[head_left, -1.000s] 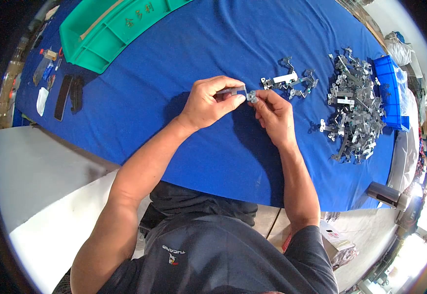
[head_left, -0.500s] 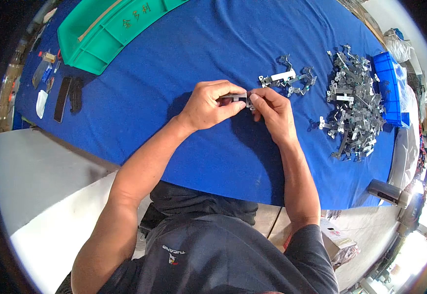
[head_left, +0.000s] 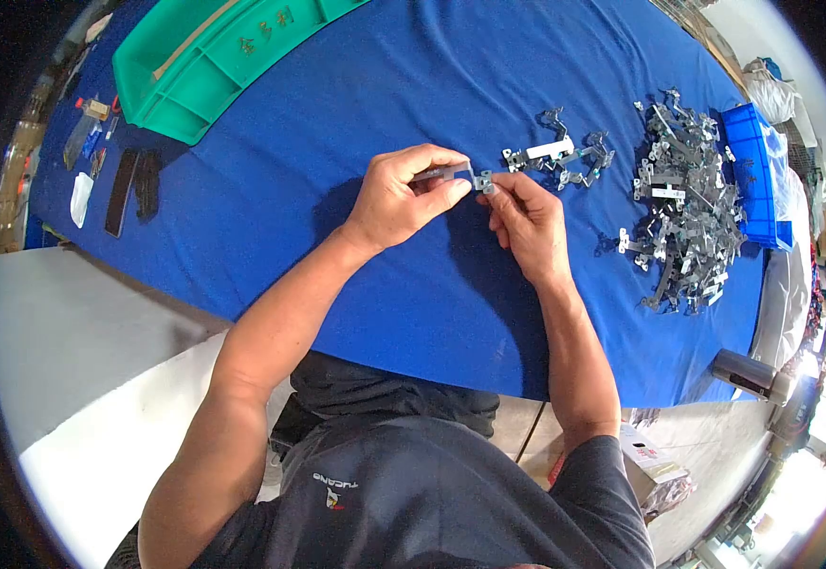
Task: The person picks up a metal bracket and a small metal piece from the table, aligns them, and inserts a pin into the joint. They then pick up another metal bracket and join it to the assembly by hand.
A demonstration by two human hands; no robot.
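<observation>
A small metal bracket is held above the blue cloth, between my two hands. My left hand pinches its left end between thumb and fingers. At the other end, my right hand grips the small plate with holes, thumb on the near side and fingers curled behind. Part of the bracket is hidden inside the left fingers. Beyond my right hand lie a few similar metal brackets, loosely grouped and apart from the fingers.
To the right is a large heap of metal brackets, with a blue plastic bin beside it. A green crate stands at the far left. Near it lie a dark strip-like object and small packets. A dark cylinder sits by the right edge.
My hands have drawn slightly apart, and the bracket's right-hand plate now shows more fully between them. The left hand has moved a little to the left.
</observation>
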